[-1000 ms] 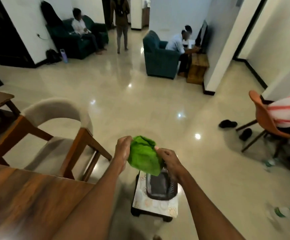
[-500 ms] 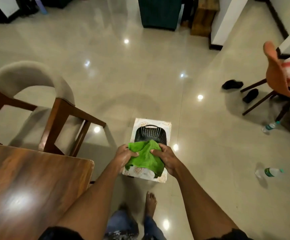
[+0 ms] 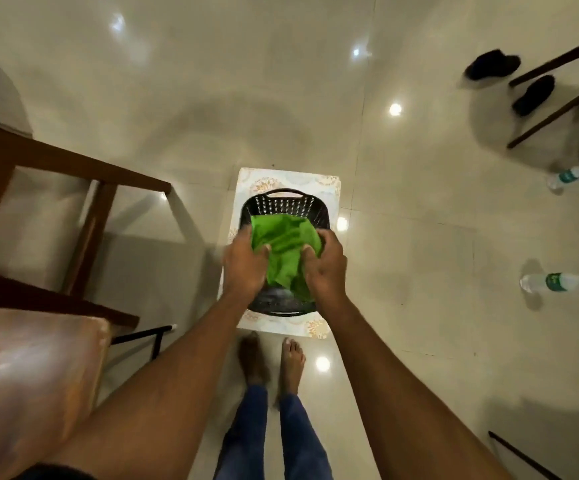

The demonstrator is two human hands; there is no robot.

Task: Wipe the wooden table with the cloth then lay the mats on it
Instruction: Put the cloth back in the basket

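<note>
My left hand [image 3: 246, 263] and right hand [image 3: 326, 268] both pinch the green cloth [image 3: 286, 249] over the black basket [image 3: 283, 206]. I should bunch it compactly, drop it inside, and let no corner drape over the rim.

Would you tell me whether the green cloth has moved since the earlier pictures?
Yes. The green cloth, held in both hands, has come down toward the black basket and now sits just over it.

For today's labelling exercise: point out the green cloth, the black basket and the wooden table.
green cloth [image 3: 283, 247], head view, middle of the fabric.
black basket [image 3: 283, 204], head view, far slotted wall.
wooden table [image 3: 21, 368], head view, bare top.
</note>
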